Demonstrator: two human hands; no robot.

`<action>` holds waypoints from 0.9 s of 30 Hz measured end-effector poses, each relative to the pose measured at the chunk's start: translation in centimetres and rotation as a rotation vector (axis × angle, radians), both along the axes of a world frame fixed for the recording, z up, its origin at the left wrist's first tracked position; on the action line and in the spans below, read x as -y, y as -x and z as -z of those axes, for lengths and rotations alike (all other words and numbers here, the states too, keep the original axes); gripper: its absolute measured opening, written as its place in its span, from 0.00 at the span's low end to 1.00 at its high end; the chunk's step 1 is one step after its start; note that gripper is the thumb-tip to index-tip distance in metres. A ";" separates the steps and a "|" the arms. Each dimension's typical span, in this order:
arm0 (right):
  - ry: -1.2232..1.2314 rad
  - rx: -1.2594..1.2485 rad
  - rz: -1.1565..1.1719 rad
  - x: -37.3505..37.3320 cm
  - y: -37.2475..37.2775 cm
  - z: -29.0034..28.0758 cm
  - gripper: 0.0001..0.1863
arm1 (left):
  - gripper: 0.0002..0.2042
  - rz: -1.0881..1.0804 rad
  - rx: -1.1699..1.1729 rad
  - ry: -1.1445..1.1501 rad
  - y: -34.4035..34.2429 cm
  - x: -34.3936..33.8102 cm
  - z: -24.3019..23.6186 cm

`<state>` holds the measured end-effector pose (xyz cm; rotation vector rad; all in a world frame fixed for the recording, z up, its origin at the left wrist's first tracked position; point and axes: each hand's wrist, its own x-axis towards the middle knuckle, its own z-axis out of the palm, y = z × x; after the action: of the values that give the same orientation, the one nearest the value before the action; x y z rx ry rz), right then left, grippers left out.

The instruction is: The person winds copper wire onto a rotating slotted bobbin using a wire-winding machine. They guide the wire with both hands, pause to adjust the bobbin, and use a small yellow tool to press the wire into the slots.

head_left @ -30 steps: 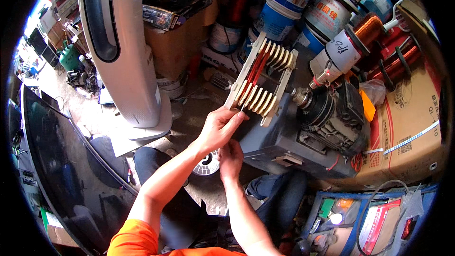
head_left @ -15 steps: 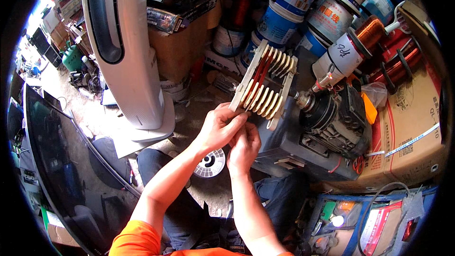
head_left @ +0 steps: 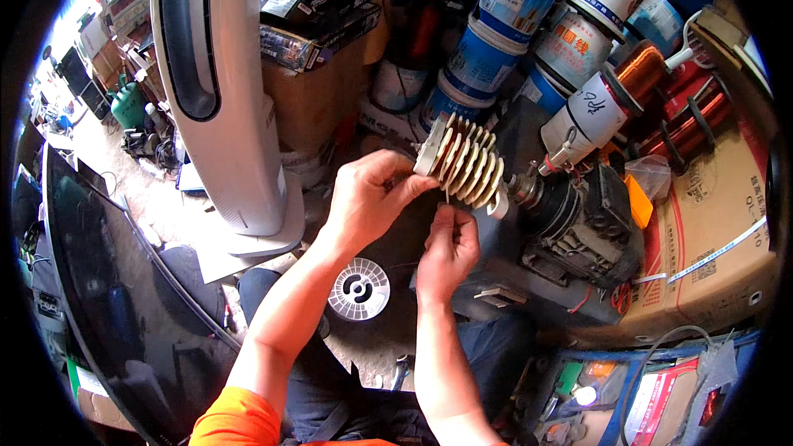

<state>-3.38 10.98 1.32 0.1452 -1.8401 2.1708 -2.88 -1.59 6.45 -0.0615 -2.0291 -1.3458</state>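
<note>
A coil winding former [head_left: 471,163] with a row of pale ribs juts from the shaft of a machine. My left hand [head_left: 372,198] is closed at the former's near left end plate, its thumb stretched along the lower edge; its fingertips are partly hidden. Below the ribs, my right hand [head_left: 450,252] pinches a thin pale strand [head_left: 447,196] that runs up to the former. The dark motor unit [head_left: 578,219] stands right of the former.
Blue and white pails [head_left: 487,58] and copper wire spools [head_left: 644,70] are stacked behind. A white tower appliance [head_left: 219,116] stands left. A grey plastic reel [head_left: 359,289] lies below my hands. At right are a cardboard box [head_left: 719,215] and a blue-edged tray [head_left: 615,413].
The former has turned, so its ribs now face me and the red windings barely show. My right hand has moved right and down, apart from the left; my left hand has risen slightly.
</note>
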 end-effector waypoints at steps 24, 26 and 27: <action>0.522 0.465 -0.224 0.3 -1.1 3.7 0.06 | 0.19 0.032 0.012 0.390 12.4 2.5 -3.0; 0.499 0.450 -0.216 0.9 -1.6 2.8 0.06 | 0.22 0.214 0.187 0.167 13.1 3.8 -0.5; 0.461 0.435 -0.214 1.0 -1.8 2.4 0.07 | 0.24 0.304 0.273 0.053 13.4 4.4 1.0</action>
<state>-1.54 9.93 -1.07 -0.2595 -1.5058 2.8968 -16.32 -6.03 5.47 -0.2286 -2.3571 -1.5554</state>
